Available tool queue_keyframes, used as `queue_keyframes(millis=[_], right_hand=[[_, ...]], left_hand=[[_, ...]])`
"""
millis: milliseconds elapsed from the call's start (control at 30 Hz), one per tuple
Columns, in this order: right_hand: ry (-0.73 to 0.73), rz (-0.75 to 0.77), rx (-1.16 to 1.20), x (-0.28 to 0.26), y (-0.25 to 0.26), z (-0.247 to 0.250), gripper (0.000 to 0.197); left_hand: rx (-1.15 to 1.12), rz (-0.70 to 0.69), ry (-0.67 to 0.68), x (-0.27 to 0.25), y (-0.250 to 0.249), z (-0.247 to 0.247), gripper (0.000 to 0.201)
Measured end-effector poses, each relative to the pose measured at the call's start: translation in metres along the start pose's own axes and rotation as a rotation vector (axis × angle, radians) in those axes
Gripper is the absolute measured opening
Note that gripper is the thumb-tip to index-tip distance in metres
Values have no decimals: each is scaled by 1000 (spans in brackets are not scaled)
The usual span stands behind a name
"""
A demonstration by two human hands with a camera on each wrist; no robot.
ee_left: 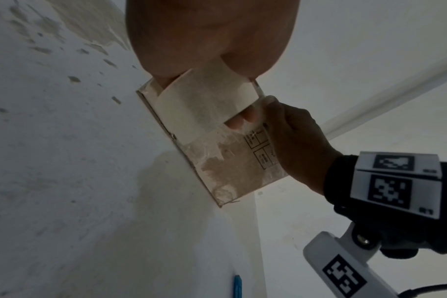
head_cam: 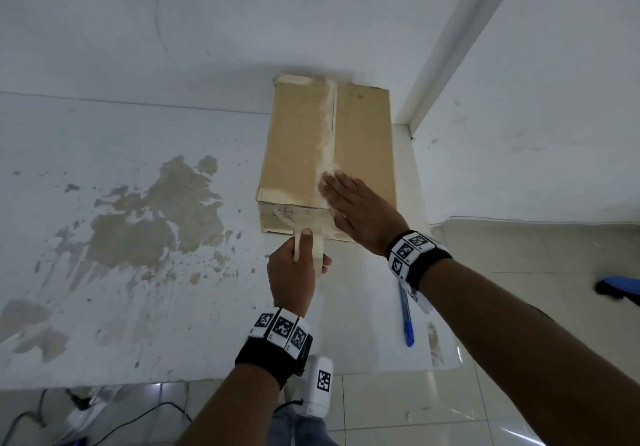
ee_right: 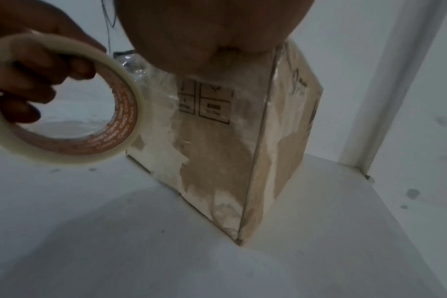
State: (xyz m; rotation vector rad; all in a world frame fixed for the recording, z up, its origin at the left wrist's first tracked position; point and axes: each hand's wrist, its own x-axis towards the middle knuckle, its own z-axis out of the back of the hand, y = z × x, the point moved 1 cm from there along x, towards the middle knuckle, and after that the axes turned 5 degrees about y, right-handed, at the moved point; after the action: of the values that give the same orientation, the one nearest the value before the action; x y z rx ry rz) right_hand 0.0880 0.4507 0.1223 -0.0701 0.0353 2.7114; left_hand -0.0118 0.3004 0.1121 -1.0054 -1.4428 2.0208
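Observation:
A brown cardboard box lies on a white table, its top seam running away from me with torn pale tape marks. My right hand lies flat with straight fingers on the near end of the box top, over the seam. My left hand grips a roll of cream tape just in front of the box's near face. In the right wrist view the tape roll shows a brown printed core, with fingers through it beside the box. The left wrist view shows the roll against the box face.
A blue pen lies on the table near its right edge, under my right forearm. The table surface is stained and flaking at the left. A white wall and a white post stand behind the box. Cables lie on the tiled floor below.

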Motion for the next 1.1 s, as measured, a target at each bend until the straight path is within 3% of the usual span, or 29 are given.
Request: queue_keyframes(millis=[267, 600, 733, 1100], right_hand=[[-26, 78, -275, 4, -7, -11, 59], [18, 55, -156, 3, -7, -4, 63], [-97, -114, -14, 1, 7, -3, 62], [-199, -59, -272, 7, 4, -18, 60]], left_hand=[[9, -16, 19, -2, 0, 0, 53], [-5, -12, 10, -3, -2, 1, 53], [-23, -1, 9, -2, 1, 5, 52], [9, 9, -3, 5, 5, 7, 55]])
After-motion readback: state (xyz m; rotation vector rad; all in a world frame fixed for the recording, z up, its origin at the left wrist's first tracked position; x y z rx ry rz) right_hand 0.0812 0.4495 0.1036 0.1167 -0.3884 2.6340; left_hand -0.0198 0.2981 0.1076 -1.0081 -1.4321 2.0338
